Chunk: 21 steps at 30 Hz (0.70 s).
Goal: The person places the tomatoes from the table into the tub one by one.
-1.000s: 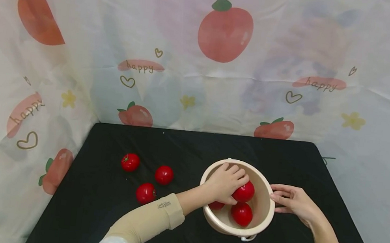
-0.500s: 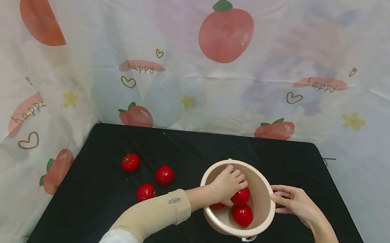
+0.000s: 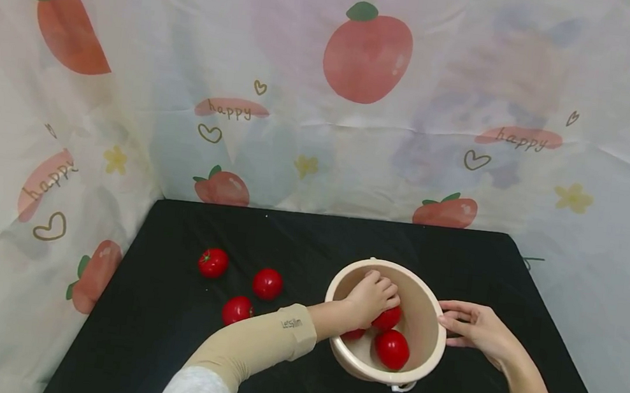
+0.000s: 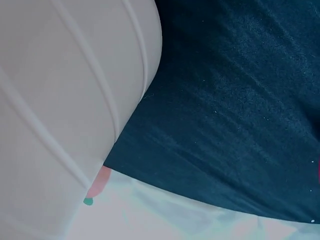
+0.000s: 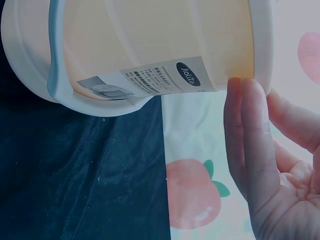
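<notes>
A cream plastic bucket [image 3: 424, 323] stands right of centre on the table, its mouth facing me in the head view. My left hand [image 3: 367, 299] reaches inside with fingers curled over a red tomato [image 3: 386, 319], partly hidden beneath them. Below it in the bucket is a second tomato [image 3: 392, 349], and a third tomato [image 3: 354, 334] shows partly under the left wrist. At the right side my right hand [image 3: 476, 330] pinches the rim. The right wrist view shows its fingers [image 5: 257, 125] against the labelled outer wall. Only the bucket's wall [image 4: 75, 90] fills the left wrist view's side; that hand is hidden there.
Left of the bucket on the black-covered table [image 3: 299, 236] lie three more tomatoes: one at the far left [image 3: 212, 262], one nearer the bucket [image 3: 267, 284] and one beside the left sleeve [image 3: 236, 310]. A printed fabric backdrop [image 3: 284, 46] rises behind the table.
My left hand has lowered the tomato deeper into the bucket and slightly left, beside the others. The right hand keeps its place at the rim.
</notes>
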Tool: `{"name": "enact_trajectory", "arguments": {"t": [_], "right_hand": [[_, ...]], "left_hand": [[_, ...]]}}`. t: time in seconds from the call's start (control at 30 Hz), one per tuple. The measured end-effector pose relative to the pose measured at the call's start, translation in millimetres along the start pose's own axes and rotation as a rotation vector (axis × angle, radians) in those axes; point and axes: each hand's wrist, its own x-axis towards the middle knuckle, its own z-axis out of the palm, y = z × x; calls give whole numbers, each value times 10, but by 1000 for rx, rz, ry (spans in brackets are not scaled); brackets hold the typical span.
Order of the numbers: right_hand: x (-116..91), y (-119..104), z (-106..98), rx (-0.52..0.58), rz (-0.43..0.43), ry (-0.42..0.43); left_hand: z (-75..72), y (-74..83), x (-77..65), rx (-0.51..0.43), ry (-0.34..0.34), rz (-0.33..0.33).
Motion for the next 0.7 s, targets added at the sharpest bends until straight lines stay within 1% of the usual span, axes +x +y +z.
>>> {"name": "enact_trajectory", "arguments": {"t": [0.3, 0.37, 0.43, 0.47, 0.53, 0.63, 0.7], "right_hand": [[-15, -11, 4, -31, -1, 23], [-16, -11, 3, -29, -4, 19], [-14, -7, 1, -21, -9, 11], [-13, -4, 0, -16, -12, 7], [-11, 3, -2, -7, -16, -3], [-9, 11, -4, -4, -22, -9], [-8, 12, -6, -6, -25, -9]], "left_hand": [[-5, 9, 9, -10, -2, 11], [3, 9, 12, -33, 13, 8], [8, 2, 7, -73, 43, 8], [9, -6, 3, -103, 69, 7], [9, -37, -19, -170, 150, 7], [-7, -118, -94, -278, 314, -10], [-17, -187, -176, -336, 415, -39]]}}
